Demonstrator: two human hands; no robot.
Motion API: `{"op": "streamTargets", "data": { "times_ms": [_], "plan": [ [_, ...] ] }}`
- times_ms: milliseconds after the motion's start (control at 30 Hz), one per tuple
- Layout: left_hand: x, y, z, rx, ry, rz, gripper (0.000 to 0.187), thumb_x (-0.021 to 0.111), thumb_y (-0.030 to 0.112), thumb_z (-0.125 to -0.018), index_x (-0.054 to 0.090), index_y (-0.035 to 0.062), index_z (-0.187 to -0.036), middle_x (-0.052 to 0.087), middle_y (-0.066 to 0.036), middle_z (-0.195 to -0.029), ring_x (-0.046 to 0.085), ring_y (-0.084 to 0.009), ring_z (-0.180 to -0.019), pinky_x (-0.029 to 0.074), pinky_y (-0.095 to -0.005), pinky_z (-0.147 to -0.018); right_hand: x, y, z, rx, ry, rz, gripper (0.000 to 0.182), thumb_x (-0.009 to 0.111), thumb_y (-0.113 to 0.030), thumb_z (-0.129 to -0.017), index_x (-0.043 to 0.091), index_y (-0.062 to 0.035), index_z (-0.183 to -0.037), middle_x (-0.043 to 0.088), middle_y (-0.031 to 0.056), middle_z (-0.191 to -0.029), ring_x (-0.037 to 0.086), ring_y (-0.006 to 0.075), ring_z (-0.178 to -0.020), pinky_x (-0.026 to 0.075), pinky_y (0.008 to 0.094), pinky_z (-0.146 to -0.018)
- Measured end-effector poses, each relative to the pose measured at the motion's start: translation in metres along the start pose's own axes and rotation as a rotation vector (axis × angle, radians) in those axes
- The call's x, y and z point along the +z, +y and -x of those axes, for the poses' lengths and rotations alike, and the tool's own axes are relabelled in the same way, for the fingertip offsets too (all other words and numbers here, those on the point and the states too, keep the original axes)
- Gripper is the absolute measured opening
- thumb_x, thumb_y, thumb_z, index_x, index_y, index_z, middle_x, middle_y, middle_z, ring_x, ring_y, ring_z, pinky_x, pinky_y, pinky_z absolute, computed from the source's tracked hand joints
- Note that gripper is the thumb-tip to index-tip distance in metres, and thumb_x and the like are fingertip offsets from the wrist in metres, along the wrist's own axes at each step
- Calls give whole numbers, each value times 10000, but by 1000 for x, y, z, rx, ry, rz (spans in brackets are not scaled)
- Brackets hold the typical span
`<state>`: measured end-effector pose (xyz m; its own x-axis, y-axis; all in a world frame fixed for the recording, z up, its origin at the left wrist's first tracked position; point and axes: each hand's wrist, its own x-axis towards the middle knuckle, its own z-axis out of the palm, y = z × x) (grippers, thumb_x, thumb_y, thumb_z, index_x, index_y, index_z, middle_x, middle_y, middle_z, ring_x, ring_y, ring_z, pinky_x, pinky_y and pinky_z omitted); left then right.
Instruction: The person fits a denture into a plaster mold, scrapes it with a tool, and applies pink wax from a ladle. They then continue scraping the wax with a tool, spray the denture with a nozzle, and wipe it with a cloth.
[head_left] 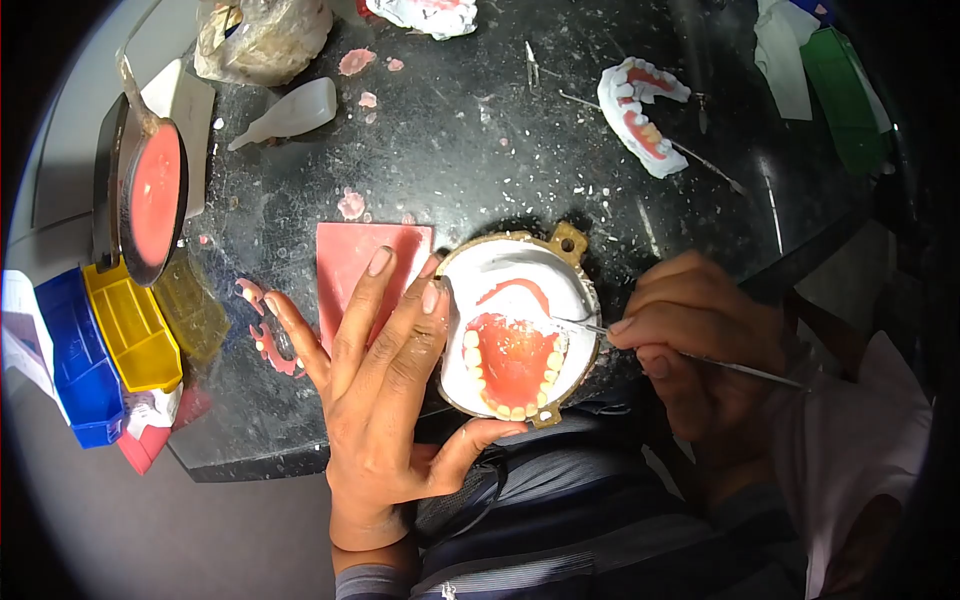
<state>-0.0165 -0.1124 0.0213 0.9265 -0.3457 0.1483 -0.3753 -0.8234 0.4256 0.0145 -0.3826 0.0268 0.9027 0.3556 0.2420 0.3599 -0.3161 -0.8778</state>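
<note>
A round brass dental flask (569, 243) filled with white plaster (455, 375) sits at the table's front edge. Set in the plaster is a pink wax denture (515, 365) with a horseshoe row of cream teeth; a curved pink strip (520, 290) lies above it. My left hand (375, 400) steadies the flask, fingertips at its left rim and thumb at the lower edge, the other fingers spread. Pinched in my right hand (695, 335) is a thin metal wax carver (735, 367), its tip over the denture's upper right end.
A pink wax sheet (345, 260) and partial dentures (270, 345) lie left. Behind are a plastic bottle (295, 112), wax pan (155, 205) and plaster model (640, 115). Blue (70, 350) and yellow (135, 335) trays stand far left. Wax drips and metal tools dot the black table.
</note>
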Motion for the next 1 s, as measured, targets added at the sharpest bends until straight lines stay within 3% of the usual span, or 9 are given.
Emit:
{"op": "streamTargets", "data": {
  "times_ms": [433,1000],
  "plan": [
    [0,-1,0,-10,-18,0,1007,763,803,-743,700,10,-1362,736,-192,-1339,555,-408,-1438,6,-677,-1302,3,4,4,-25,-26,-6,143,763,-33,-913,767,-9,-1054,734,137,-924,705,289,-831,584,393,-757],
    [1,-2,-1,24,25,26,1012,804,774,-701,699,-3,-1341,742,-162,-1334,546,-426,-1445,3,-685,-1294,8,4,-10,-115,-67,60,86,740,23,-899,758,25,-983,726,147,-872,683,284,-751,555,367,-685]
  ]
}}
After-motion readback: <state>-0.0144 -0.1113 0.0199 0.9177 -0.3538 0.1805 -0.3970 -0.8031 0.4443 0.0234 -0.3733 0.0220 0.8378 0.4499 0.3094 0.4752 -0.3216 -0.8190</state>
